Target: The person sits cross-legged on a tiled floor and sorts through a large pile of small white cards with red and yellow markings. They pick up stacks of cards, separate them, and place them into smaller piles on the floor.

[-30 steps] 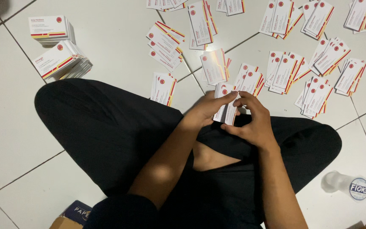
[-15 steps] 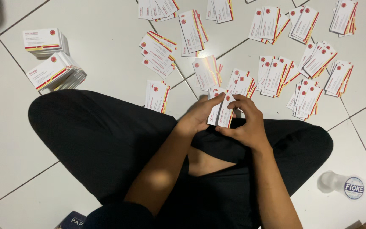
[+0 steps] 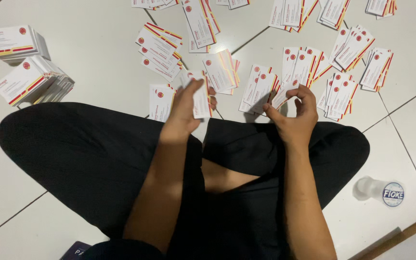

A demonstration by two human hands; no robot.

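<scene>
From where I watch, the likeliest slip is in the right hand [image 3: 294, 118]: it pinches a thin fan of cards [image 3: 285, 94] only at the fingertips, and I judge that a loose card could slide out and drop onto the small piles on the floor [image 3: 92, 58] just beyond it, mixing with them. The piles lie close together, some overlapping, so a brush from either wrist or a shift of the black-trousered knees [image 3: 97, 144] could also smear one pile into its neighbour. The card in the left hand is blurred in the frame, so I cannot tell how firmly it is gripped.

The left hand [image 3: 186, 108] is closed narrowly on a white card with a red and yellow stripe [image 3: 201, 98], thumb on one face and fingers behind, held upright just above the front edge of the lap, with a small pile [image 3: 161, 101] on the floor beside it. The right hand is curled, thumb and forefinger nearly meeting around the fan of cards, other fingers arched above; it hovers over the floor just ahead of the right knee, touching none of the piles as far as I can see.

Two tall stacks of cards [image 3: 22, 67] sit well apart toward the far left of the floor. A clear plastic bottle with a blue cap [image 3: 379, 190] lies beside the right knee.
</scene>
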